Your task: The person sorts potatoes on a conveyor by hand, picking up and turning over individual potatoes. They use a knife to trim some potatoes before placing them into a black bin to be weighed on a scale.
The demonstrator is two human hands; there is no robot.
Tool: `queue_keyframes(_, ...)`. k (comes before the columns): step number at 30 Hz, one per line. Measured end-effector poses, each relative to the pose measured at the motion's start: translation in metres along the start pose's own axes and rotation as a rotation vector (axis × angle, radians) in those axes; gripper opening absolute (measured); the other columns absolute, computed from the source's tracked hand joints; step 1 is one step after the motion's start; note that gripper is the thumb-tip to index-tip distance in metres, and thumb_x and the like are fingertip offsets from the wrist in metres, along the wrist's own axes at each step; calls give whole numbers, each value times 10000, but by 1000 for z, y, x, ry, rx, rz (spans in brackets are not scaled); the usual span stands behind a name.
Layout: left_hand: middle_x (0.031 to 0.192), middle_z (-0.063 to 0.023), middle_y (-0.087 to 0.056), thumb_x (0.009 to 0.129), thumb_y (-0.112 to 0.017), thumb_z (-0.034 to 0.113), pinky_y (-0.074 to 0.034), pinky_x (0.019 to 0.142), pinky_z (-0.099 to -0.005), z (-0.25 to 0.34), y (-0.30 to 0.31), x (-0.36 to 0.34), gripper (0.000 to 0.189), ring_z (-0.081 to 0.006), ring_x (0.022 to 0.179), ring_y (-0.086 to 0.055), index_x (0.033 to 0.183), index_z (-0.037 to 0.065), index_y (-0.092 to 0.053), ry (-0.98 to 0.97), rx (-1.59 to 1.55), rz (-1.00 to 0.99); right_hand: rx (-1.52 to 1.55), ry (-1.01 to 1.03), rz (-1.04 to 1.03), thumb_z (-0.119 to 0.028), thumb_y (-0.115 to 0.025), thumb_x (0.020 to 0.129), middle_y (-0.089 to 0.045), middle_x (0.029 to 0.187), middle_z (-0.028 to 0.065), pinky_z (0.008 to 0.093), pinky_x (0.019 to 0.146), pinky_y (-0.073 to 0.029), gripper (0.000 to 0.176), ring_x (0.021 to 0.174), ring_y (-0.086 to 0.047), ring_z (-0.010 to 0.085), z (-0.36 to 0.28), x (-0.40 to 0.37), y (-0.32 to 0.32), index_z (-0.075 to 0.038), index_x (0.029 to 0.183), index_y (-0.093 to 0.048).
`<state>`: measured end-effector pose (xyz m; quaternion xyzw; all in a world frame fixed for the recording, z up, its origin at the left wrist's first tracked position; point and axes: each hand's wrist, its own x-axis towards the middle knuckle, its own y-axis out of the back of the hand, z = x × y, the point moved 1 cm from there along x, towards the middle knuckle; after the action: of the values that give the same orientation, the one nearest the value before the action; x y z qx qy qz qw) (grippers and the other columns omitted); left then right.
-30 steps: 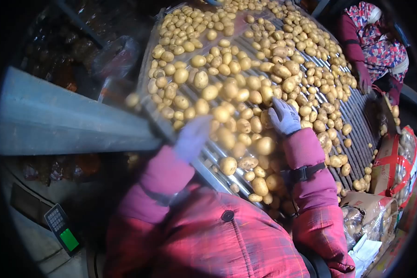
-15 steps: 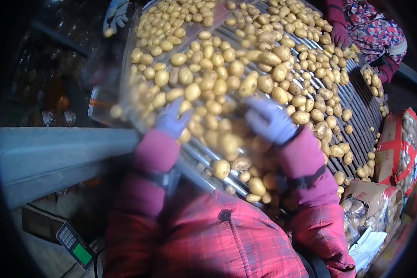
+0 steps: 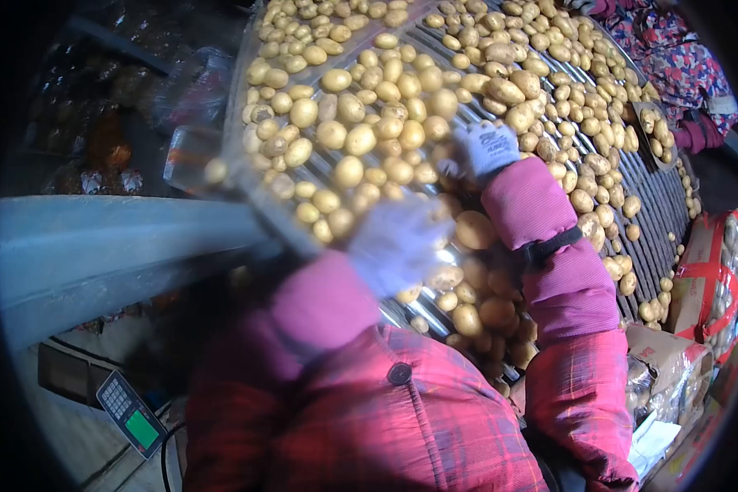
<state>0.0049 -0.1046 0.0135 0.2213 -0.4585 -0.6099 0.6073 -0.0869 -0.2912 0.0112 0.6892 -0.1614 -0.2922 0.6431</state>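
Many potatoes (image 3: 360, 139) lie over a bed of metal rollers (image 3: 658, 217). My left hand (image 3: 398, 242), in a pale lavender glove, passes low over the potatoes close to my body; motion smears its fingers, so its grip does not show. Further out and to the right, my right hand (image 3: 485, 150) is down among the potatoes, in a matching glove with dark print on its back. Its fingers are curled and point left. Whatever may be inside them is hidden, with potatoes close around it.
A blue-grey metal beam (image 3: 123, 258) reaches in from the left. Below it is a scale display (image 3: 131, 414) with a green screen. At right stand a red-taped package of potatoes (image 3: 709, 279) and another wrapped carton (image 3: 672, 369). Another person in a floral garment (image 3: 672, 57) is at upper right.
My left hand has swept right and toward my body. My right hand has moved slightly outward, its fingers now curled. A gloved hand at upper left has gone from view.
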Motion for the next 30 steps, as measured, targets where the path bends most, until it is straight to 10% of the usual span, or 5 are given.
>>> queue_keyframes(6,1161,-110,-537,742,-655,261,-440,846,-419,3,-14,-13,377,-311,1041,-529,1076,100,-585,60,143,-93,450,-115,-132,-592,-603,714,-621,1046,212,428,837,-469,656,955,-601,390,29,-25,12,-46,1076,-600)
queue_keyframes(11,946,-159,-610,752,-688,280,-480,745,-418,-3,5,-38,369,-319,871,-603,1037,63,-597,265,-160,59,1244,-296,-57,-338,-711,795,-639,960,41,272,759,-484,501,858,-572,114,81,-107,5,19,1123,-583)
queue_keyframes(15,947,-173,-615,778,-680,302,-479,756,-428,6,24,-52,375,-337,870,-603,1044,50,-602,251,-22,-209,1157,-253,-138,-393,-697,778,-650,977,104,315,812,-479,552,911,-604,175,61,-142,-23,-34,1178,-573)
queue_keyframes(25,995,-147,-618,881,-572,136,-479,792,-356,-13,15,-61,267,-286,911,-605,1120,17,-587,505,-26,259,830,102,-157,-547,-627,726,-641,877,190,432,789,-470,563,877,-620,363,-19,-115,-16,-68,1022,-607)
queue_keyframes(30,1109,-111,-592,925,-474,378,-515,782,-386,27,23,-35,430,-280,989,-589,1253,100,-491,932,-1472,308,1244,44,-169,-504,-660,747,-650,869,148,373,708,-476,556,823,-633,239,-38,-109,-11,-19,1011,-605)
